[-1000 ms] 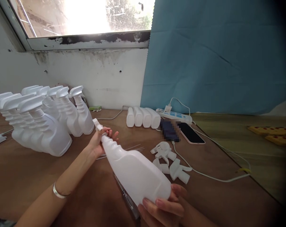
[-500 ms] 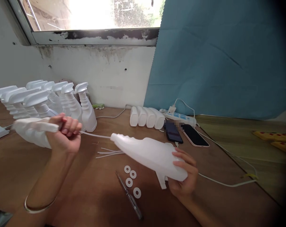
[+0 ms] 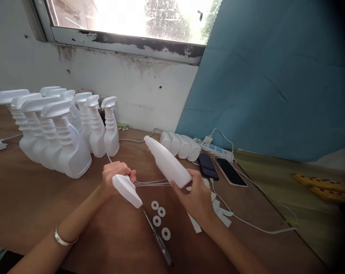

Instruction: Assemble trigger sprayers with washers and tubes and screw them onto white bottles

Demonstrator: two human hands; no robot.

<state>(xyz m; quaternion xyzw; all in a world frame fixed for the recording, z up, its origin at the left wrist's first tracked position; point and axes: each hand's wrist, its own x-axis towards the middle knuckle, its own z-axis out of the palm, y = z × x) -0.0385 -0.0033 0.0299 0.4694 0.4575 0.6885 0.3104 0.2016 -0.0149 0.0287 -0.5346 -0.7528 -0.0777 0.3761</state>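
Note:
My left hand is closed around a white trigger sprayer head held low over the wooden table; its thin dip tube trails up behind the hand. My right hand grips the base of a white plastic bottle, tilted with its open neck pointing up and to the left. The head and the bottle are apart. Between my hands, on the table, lie thin white tubes and several white washers.
Several assembled spray bottles stand at the left. Empty bottles lie by the wall, beside a power strip and two phones. A screwdriver and loose sprayer heads lie near my right hand; a white cable crosses the table.
My left hand pulled the sprayer head with its tube out of the bottle, swung it left, then brought it back to the middle. My right hand raised the bottle neck-up.

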